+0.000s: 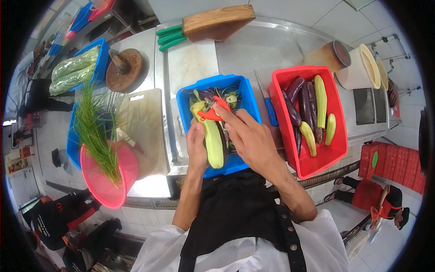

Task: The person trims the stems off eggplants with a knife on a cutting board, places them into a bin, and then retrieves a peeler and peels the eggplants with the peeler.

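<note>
My left hand (pixel 196 143) is wrapped round a partly peeled eggplant (pixel 214 144), pale green on the upper side with a strip of dark purple skin along its right. In my right hand (pixel 250 138) is a red peeler (pixel 213 112), resting across the eggplant near its far end. Both hands work over a blue tub (pixel 250 94) that has dark peelings (pixel 232 94) in it. To the right, a red tub (pixel 282 74) holds several unpeeled purple eggplants (pixel 311 106) and 3 peeled pale ones (pixel 320 102).
A blue-handled knife (pixel 270 111) lies between the tubs. On the left are a pink basket (pixel 97 174) with long green stalks (pixel 97 131), a cutting board (pixel 147 109) and a stone mortar (pixel 131 75). A wooden block (pixel 217 22) with green-handled knives stands behind. Other people are in the background.
</note>
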